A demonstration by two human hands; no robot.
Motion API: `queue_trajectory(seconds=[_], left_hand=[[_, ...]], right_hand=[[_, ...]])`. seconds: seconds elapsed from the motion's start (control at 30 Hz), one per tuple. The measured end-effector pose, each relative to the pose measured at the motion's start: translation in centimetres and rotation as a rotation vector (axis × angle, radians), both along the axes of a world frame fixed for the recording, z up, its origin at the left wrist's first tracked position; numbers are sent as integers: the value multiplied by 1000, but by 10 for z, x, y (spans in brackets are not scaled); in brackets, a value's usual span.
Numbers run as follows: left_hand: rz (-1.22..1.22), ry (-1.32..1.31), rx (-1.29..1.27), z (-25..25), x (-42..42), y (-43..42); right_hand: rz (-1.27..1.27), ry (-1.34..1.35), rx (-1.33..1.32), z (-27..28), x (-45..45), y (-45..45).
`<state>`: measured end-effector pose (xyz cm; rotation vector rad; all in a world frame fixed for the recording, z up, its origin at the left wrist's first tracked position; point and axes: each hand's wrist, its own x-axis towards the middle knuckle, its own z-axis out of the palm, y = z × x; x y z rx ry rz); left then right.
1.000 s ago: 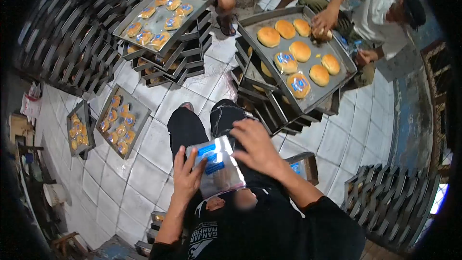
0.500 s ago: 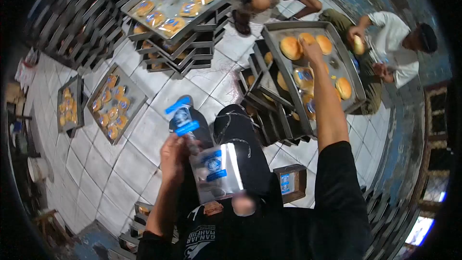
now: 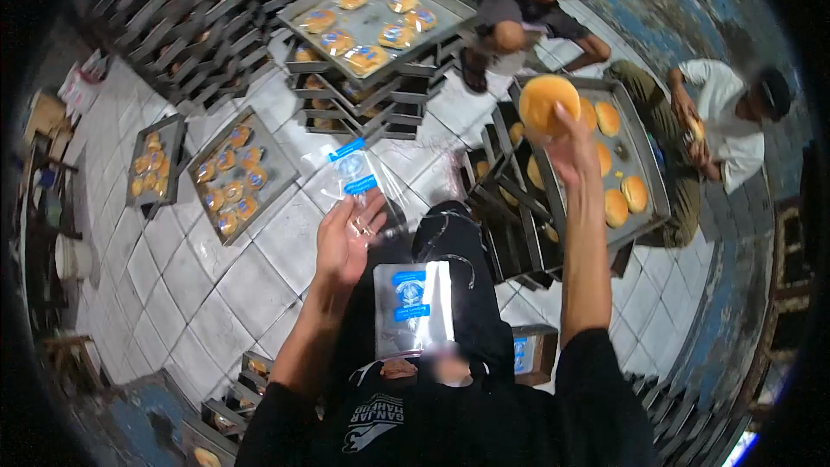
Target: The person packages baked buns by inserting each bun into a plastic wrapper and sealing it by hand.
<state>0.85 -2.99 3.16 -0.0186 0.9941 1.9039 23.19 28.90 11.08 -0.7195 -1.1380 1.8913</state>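
A round golden bun (image 3: 548,104) is gripped in my right hand (image 3: 572,151), held up over the near-left edge of a metal tray (image 3: 661,199) with several unwrapped buns. My left hand (image 3: 350,238) holds a clear plastic bag (image 3: 353,171) with blue print, away from my lap and above the tiled floor. On my thighs lies a pile of similar clear bags (image 3: 413,303) with blue labels; neither hand touches it.
Wrapped buns fill a tray (image 3: 376,13) on a stack ahead and two floor trays (image 3: 281,175) (image 3: 156,164) at left. Two people (image 3: 527,0) (image 3: 722,112) sit beyond, handling buns. A small box (image 3: 540,355) of bags stands at my right.
My right hand has lifted a bun off the tray. My left hand has moved forward, and its bag is spread wider. Both other people have shifted their hands, and the view has turned.
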Motion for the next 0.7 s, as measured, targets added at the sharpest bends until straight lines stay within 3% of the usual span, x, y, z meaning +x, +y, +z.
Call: queue_trajectory(seconds=[0.07, 0.13, 0.2, 0.27, 0.3, 0.4, 0.47, 0.53, 0.67, 0.7], left_hand=[[1, -108, 66, -23, -21, 12], [58, -157, 38, -27, -26, 28], [83, -166, -4, -29, -20, 48], [40, -76, -40, 5, -1, 51], [50, -41, 15, 18, 12, 51], [-78, -9, 27, 49, 34, 39], [-128, -70, 38, 53, 44, 24], [-158, -125, 51, 49, 43, 15], [-158, -299, 168, 7, -4, -9], [-26, -176, 116, -9, 2, -11]], right_hand=[[183, 65, 59, 28, -13, -81], [249, -167, 224, 35, -20, -160], [247, -460, 859, 18, -21, -214], [264, -345, 1289, -8, -26, -226], [147, -407, 1403, -15, -27, -221], [-101, -431, 1377, -21, -29, -212], [-45, -491, 1520, 2, -33, -224], [38, -570, 1416, 2, -41, -238], [390, -545, 1244, -48, -63, -274], [391, -639, 1329, -55, -68, -277]])
